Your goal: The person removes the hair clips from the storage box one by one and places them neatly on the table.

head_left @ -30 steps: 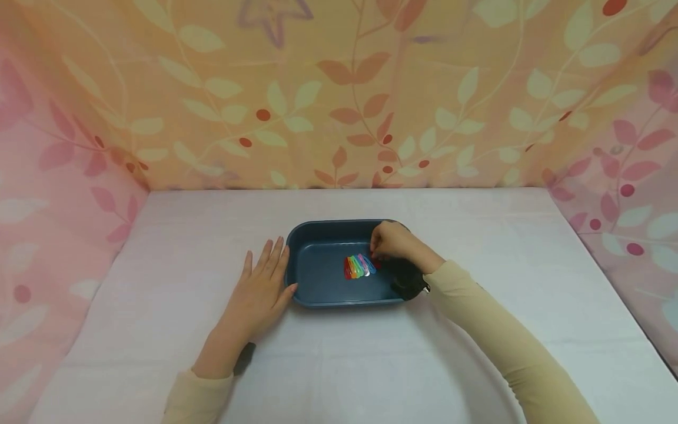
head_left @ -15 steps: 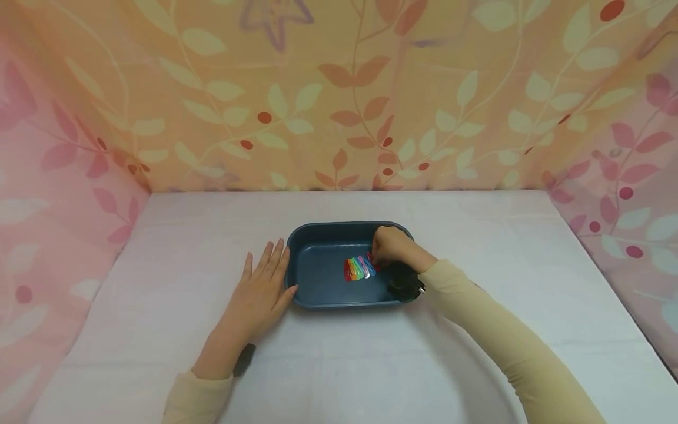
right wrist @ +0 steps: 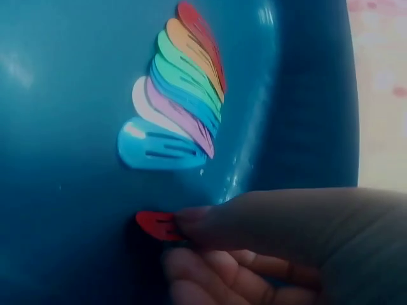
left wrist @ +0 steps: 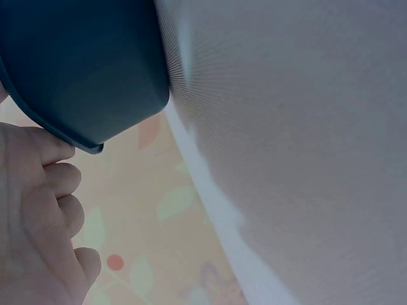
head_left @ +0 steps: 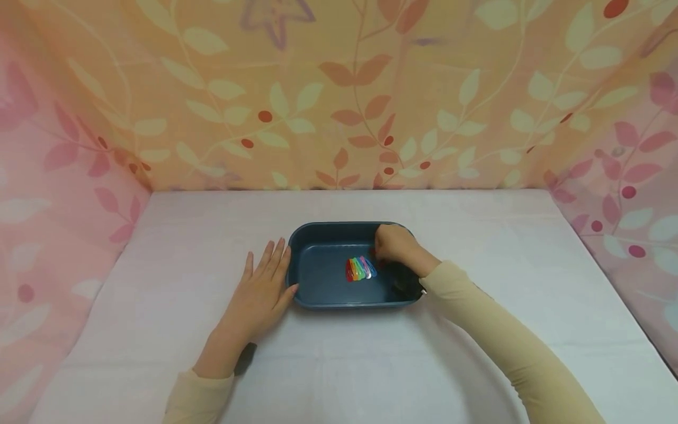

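A dark blue tray point(head_left: 318, 294) stands on the white-covered table. Inside it, several snap hair clips point(head_left: 361, 268) lie overlapped in a row, from red through orange, green and blue to pink, white and blue. My right hand point(head_left: 397, 244) reaches into the tray's right side. In the right wrist view, its thumb and fingers pinch a red hair clip point(right wrist: 157, 225) just beside the blue clip point(right wrist: 159, 146) at the row's end. My left hand point(head_left: 259, 291) lies with straight fingers along the tray's left rim, and its fingertips point(left wrist: 60, 149) touch that rim in the left wrist view.
White cloth point(head_left: 339, 371) covers the table around the tray. A patterned curtain point(head_left: 339, 106) rises behind the table's back edge, and pink curtains flank both sides. A dark strap point(head_left: 245, 357) shows at the left wrist.
My right hand shifts slightly within the tray's right side, and its fingers turn further downward out of the head view. The left hand, tray and row of clips stay in place.
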A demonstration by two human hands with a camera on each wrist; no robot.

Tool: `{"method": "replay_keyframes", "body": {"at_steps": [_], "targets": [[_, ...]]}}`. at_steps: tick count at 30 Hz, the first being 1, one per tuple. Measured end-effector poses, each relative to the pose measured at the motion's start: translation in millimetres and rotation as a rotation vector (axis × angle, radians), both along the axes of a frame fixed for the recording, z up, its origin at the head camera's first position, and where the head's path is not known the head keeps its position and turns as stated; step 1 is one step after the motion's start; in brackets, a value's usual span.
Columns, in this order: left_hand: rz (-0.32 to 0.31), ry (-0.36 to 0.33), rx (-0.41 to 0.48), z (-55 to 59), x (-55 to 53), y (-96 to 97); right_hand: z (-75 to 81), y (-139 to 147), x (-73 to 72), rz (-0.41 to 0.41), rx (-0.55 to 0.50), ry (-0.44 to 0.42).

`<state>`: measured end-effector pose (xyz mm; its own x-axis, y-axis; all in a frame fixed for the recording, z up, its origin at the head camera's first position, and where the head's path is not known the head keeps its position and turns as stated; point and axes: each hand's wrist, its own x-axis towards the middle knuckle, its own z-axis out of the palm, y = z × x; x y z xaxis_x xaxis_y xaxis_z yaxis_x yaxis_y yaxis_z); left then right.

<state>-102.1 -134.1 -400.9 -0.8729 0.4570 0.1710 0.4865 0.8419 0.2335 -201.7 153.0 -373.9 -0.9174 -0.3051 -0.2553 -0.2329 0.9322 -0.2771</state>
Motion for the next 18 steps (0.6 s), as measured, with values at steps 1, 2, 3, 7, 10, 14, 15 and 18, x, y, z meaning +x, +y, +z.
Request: {"method": "replay_keyframes", "body": {"at_steps": [1, 2, 3, 7, 10, 14, 15, 18], "targets": [[0.001, -0.004, -0.003, -0.1, -0.1, -0.1, 0.1, -1.3, 0.7, 0.006, 0.012, 0.007], [0.002, -0.007, -0.005, -0.3, -0.2, -0.3, -0.1, -2.6, 1.3, 0.012, 0.023, 0.014], [0.003, -0.011, -0.010, -0.6, -0.4, -0.4, -0.5, -3.9, 1.9, 0.017, 0.033, 0.020], [0.008, -0.028, -0.018, -0.9, -0.3, -0.5, -2.9, -7.7, 3.4, 0.012, 0.046, 0.030], [0.009, -0.038, -0.020, -1.3, -0.4, -0.5, -3.9, -8.9, 3.8, -0.007, 0.044, 0.025], [0.005, -0.031, -0.019, -2.0, -1.2, -0.4, -4.3, -8.5, 3.8, -0.003, 0.004, 0.004], [0.004, -0.028, -0.018, -1.8, -1.3, -0.2, -4.2, -8.3, 3.7, 0.001, -0.013, -0.006], [0.002, -0.022, -0.015, -1.2, -1.7, 0.2, -4.5, -7.3, 3.0, 0.025, -0.065, -0.036]]}}
